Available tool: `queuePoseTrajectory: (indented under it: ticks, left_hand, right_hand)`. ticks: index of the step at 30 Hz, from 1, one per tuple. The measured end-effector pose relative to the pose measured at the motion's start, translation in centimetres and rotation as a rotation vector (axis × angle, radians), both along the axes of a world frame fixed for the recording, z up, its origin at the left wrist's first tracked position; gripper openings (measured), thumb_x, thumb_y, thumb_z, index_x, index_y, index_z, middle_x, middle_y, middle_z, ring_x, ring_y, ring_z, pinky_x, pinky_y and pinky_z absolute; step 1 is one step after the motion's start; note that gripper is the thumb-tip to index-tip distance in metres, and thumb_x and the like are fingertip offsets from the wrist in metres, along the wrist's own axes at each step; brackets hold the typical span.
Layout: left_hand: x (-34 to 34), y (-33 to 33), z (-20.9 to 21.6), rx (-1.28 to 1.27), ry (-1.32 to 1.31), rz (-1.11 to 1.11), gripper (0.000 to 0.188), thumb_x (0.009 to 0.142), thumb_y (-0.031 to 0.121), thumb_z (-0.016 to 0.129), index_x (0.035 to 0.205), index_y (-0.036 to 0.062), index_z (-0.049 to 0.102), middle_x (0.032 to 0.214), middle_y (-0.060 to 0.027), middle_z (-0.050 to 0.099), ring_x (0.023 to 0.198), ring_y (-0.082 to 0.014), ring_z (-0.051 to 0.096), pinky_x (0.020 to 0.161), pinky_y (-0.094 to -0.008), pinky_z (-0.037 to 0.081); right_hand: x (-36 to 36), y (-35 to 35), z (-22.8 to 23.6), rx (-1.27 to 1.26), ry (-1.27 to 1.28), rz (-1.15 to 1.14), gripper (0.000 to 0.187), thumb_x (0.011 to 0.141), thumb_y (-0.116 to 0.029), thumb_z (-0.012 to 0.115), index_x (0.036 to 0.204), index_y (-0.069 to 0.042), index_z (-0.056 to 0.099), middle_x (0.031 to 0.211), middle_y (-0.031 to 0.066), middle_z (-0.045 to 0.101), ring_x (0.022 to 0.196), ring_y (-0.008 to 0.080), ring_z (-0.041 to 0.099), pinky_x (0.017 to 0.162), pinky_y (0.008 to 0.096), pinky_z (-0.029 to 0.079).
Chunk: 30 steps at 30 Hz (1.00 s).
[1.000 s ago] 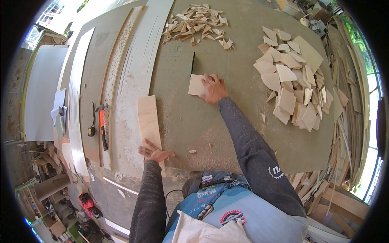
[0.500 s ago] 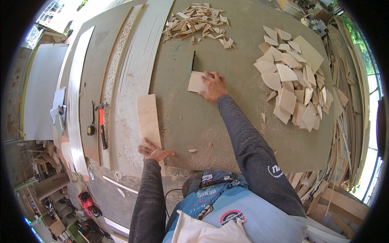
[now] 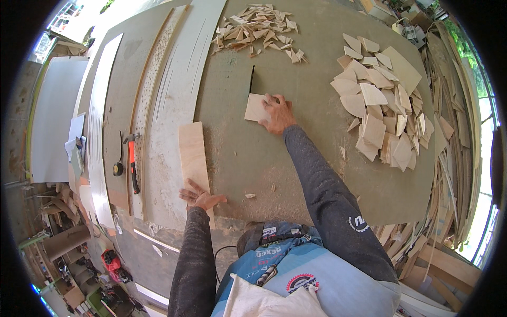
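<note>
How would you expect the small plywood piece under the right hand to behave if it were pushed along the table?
The plywood piece looks thin and flat, so probably light and stiff. Pinned by the right hand on the dusty table, it would likely slide easily, not roll.

Both hands (image 3: pixel 277 112) (image 3: pixel 199 197) flat, fingers (image 3: pixel 191 184) spread.

A broad, dusty grey-green workbench (image 3: pixel 296 174) carries everything, its surface strewn with sawdust and a few loose chips. A dark saw slot (image 3: pixel 252 80) runs into it near the middle. A small square plywood piece (image 3: pixel 257 108) lies just beside that slot. A long plywood strip (image 3: pixel 193 156) lies near the front edge, to the left. At the far side sits a heap of small triangular offcuts (image 3: pixel 259 33). To the right, larger cut plywood pieces (image 3: pixel 381 105) lie in overlapping stacks. On the left boards, a red-handled hammer (image 3: pixel 133 166) lies beside a tape measure (image 3: pixel 118 169).
</note>
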<state>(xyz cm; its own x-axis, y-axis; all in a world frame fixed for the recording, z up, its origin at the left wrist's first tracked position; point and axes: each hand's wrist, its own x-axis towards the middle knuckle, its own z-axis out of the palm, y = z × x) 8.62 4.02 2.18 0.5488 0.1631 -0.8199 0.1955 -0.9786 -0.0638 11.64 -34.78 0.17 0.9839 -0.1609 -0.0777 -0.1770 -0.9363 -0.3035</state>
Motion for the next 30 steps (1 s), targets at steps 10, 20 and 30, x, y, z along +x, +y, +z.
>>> queuePoseTrajectory:
  ticks: [10,20,30]
  left_hand:
    - [0.0,-0.2,-0.2,0.055,-0.004,0.006,0.172,0.057,0.065,0.089,0.144,0.0049,-0.046,0.147,-0.0462,-0.038,0.139,-0.0593,-0.038,0.111,-0.0763,-0.003]
    - [-0.2,-0.1,0.0,0.005,-0.023,0.025,0.176,0.053,0.067,0.091,0.143,0.0040,-0.046,0.145,-0.0485,-0.039,0.136,-0.0631,-0.039,0.109,-0.0775,-0.009]
    - [-0.2,-0.1,0.1,0.004,-0.017,0.032,0.176,0.053,0.065,0.092,0.144,0.0048,-0.046,0.145,-0.0471,-0.040,0.136,-0.0626,-0.039,0.111,-0.0756,-0.008]
  right_hand:
    - [0.6,-0.1,0.0,0.027,-0.007,-0.029,0.077,0.079,-0.041,0.079,0.142,-0.003,0.058,0.156,0.0147,0.044,0.143,0.0330,0.033,0.115,0.0617,0.031]
    - [-1.3,-0.7,-1.9,0.068,-0.142,0.041,0.075,0.085,-0.041,0.076,0.140,0.006,0.056,0.158,0.0266,0.037,0.147,0.0387,0.029,0.123,0.0442,0.028]
    - [-0.8,0.4,-1.2,0.010,-0.060,0.008,0.073,0.089,-0.043,0.073,0.142,0.004,0.054,0.159,0.0210,0.036,0.146,0.0360,0.029,0.121,0.0510,0.029]
